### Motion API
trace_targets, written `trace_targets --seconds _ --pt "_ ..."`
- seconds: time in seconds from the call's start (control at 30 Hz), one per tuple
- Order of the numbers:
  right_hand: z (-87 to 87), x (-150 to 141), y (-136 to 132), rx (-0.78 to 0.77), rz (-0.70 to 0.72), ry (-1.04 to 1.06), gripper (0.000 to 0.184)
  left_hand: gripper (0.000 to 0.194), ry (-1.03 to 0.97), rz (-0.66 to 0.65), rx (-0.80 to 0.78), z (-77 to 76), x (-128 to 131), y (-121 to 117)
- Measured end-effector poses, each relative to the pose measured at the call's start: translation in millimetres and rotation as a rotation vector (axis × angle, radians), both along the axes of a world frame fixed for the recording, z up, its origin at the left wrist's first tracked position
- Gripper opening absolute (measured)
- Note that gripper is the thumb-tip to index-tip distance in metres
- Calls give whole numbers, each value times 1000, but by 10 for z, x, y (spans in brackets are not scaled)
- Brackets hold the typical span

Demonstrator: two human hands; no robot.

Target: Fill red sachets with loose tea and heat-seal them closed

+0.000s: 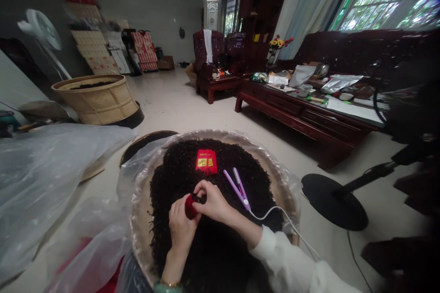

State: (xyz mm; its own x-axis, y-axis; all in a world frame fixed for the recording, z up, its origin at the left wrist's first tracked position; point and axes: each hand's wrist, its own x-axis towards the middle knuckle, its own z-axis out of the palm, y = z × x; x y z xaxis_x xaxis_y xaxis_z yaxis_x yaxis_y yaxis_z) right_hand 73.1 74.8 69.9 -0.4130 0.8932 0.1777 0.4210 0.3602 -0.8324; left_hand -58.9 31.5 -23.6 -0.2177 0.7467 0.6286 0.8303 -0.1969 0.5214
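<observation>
A broad round basket (137, 219) lined with clear plastic is full of dark dried leaves (175, 165) that look like tea. Above them, my left hand (181, 226) is closed around a small red packet (190, 207). My right hand (213, 202) is at the top of this packet, thumb and fingers curled around a dark clump that looks like the same leaves. Beyond my hands, several flat red packets (206, 161) with gold print lie on the leaves. A purple hand-held heat sealer (237, 191), its jaws apart, rests to the right with a white cord.
Clear plastic sheeting (51, 183) spreads on the left. Behind it stand another woven basket (96, 100) and a white fan (43, 27). A black round stand base (334, 201) is on the right, near a cluttered low wooden table (285, 105).
</observation>
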Motion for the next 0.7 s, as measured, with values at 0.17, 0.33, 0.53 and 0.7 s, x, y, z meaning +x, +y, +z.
trace_targets --seconds 0.17,0.33,0.53,0.7 --pt "249 118 -71 101 137 -9 26 40 -121 25 -49 35 18 -11" --pt "399 279 -57 308 213 -51 21 47 -228 61 -77 76 13 -23" --pt "378 243 -125 448 259 -423 40 52 -264 36 -146 71 18 -29" --pt "365 313 -59 368 285 -431 25 56 -273 56 -120 81 5 -37"
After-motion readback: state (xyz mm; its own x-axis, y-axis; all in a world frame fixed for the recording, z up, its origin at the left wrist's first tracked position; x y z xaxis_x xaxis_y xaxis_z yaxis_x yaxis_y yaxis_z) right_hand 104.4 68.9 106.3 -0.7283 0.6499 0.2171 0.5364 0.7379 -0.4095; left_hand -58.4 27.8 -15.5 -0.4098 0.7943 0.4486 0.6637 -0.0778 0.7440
